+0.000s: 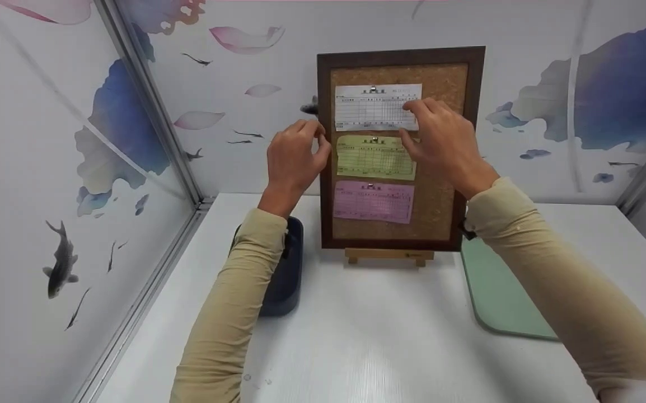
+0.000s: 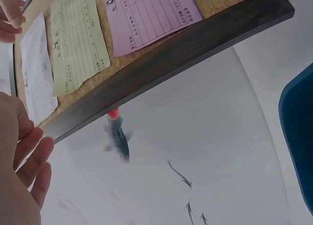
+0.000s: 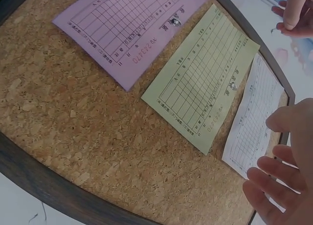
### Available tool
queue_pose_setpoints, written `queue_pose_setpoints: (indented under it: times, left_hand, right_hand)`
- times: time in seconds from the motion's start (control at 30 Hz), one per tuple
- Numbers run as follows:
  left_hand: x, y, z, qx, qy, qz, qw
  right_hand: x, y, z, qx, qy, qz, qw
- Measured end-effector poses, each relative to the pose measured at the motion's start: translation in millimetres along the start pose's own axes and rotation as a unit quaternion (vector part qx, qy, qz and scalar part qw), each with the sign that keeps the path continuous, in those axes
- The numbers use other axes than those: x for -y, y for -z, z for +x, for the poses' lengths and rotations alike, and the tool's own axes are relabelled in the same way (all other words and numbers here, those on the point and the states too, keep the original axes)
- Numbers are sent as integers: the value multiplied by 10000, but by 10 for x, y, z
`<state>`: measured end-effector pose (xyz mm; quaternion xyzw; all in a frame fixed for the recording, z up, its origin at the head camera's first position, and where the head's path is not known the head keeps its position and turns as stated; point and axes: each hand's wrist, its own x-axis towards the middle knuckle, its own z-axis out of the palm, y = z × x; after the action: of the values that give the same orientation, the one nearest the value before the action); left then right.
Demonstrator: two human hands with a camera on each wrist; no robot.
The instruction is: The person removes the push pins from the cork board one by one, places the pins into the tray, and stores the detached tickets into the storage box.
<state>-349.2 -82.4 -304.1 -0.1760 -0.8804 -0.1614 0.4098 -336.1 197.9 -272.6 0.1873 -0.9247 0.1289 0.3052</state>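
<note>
A framed cork board [image 1: 435, 207] stands upright with three printed slips pinned in a column. The white slip [image 1: 368, 109] is at the top, the green slip [image 1: 373, 159] in the middle and the pink slip [image 1: 372, 202] at the bottom. Each has a shiny pin near its upper edge. My right hand [image 1: 446, 140] is over the right end of the white slip, fingers loosely bent and apart from the thumb. Beside the board's left edge hovers my left hand [image 1: 296, 151], its fingers relaxed and bent, with nothing visible in them.
A small wooden easel [image 1: 387, 255] supports the board on the white table [image 1: 356, 336]. At the left, partly behind the left forearm, sits a dark blue tray [image 1: 292, 280]. A green mat [image 1: 502, 302] lies at the right, and printed wall panels [image 1: 244, 162] stand behind.
</note>
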Motion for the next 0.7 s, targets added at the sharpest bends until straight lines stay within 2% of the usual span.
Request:
queue_pose_setpoints:
  times: [0.23,0.53,0.7]
  left_hand:
    - [15,-63,115,167,381,-112,9991]
    - [-51,-111,216,282,393,-560,9973]
    - [-75,-132,264,301,542,-591,9963]
  right_hand:
    - [8,-45,127,-139,86,28,9999]
    - [100,-63,276,-120,281,-71,9995]
    - [146,-87,323,-8,297,-15,9996]
